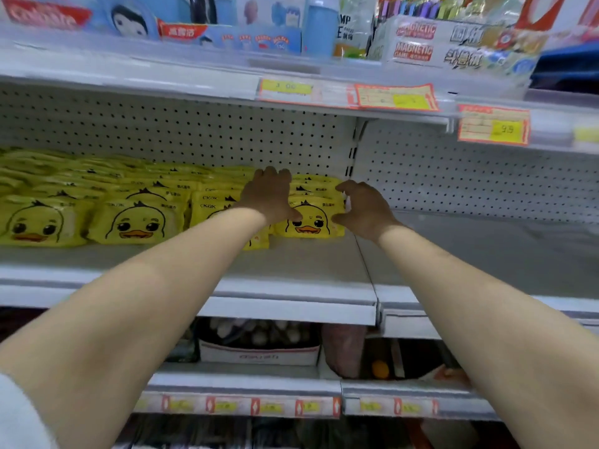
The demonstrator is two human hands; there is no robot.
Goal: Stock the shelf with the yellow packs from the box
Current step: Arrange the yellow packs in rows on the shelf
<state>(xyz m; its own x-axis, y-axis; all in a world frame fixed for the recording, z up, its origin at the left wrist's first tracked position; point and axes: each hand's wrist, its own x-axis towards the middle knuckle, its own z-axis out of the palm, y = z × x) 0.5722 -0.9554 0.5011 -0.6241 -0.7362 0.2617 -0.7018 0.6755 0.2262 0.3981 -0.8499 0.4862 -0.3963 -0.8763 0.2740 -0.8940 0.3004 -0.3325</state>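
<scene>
Yellow packs (309, 222) (stacked); left hand (269, 196) atop

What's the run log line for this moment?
step: settling packs on shelf | left hand: grips rightmost stack of yellow packs | right hand: fingers curved, beside stack's right edge | other stacks: lined up to the left
</scene>
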